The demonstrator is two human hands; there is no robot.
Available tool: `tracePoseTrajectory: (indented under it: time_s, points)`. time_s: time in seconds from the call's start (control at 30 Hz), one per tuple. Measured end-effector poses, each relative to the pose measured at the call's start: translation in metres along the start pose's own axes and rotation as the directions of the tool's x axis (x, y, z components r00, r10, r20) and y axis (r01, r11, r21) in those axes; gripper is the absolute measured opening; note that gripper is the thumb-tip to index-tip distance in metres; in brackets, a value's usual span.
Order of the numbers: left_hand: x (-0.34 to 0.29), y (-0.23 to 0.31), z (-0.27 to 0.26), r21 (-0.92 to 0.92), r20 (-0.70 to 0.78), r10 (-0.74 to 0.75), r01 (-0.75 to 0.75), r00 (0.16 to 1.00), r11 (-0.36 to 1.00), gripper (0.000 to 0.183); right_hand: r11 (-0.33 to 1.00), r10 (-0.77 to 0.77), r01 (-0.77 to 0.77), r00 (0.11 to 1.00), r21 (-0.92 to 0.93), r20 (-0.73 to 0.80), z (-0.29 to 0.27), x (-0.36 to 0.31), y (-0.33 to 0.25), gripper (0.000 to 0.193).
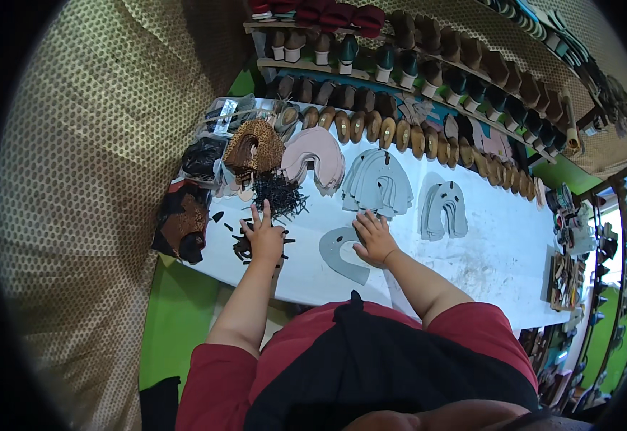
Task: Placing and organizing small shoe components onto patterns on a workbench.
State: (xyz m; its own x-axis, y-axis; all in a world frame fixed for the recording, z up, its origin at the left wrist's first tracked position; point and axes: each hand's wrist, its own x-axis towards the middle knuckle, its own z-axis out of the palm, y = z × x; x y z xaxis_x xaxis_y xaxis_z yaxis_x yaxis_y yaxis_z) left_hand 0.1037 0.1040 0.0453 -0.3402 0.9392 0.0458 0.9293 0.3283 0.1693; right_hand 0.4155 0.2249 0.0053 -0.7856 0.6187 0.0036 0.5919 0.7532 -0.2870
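My left hand (264, 238) is spread open over a small heap of short black strips (241, 250), just in front of a larger tangle of thin black strips (277, 195). Any piece under its fingers is hidden. My right hand (376, 238) lies with fingers apart, its thumb at a single grey U-shaped shoe-upper piece (333, 256) that bears a small dark mark. Its fingertips reach the front edge of a fanned stack of grey U-shaped pieces (360, 183). Farther right sits a second grey stack (444, 208) with dark marks on top.
Pink U-shaped pieces (313, 152) and leopard-print ones (254, 146) lie toward the back left. Brown shoe lasts (403, 134) line the white table's (500, 251) far edge, below shelves of heeled shoes (384, 63). Black and brown scraps (182, 221) rest at the left corner.
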Motion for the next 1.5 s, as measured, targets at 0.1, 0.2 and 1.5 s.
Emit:
tracePoseTrajectory:
  time_s: [0.1,0.2,1.5]
  points:
    - [0.003,-0.003,0.008,0.053,0.017,0.027,-0.028,0.999,0.998,0.008,0.999,0.039,-0.038,0.999,-0.033,0.032,-0.005,0.000,-0.006,0.067]
    - [0.002,-0.014,0.019,0.119,0.018,0.076,-0.077,0.997,0.990,0.010,0.997,0.062,-0.063,0.998,-0.053,-0.020,0.000,-0.001,-0.010,0.065]
    - [-0.042,0.039,-0.015,-0.703,0.070,-0.026,0.068,0.997,0.708,0.020,0.708,0.244,-0.075,0.959,0.703,-0.144,-0.030,0.038,-0.121,0.023]
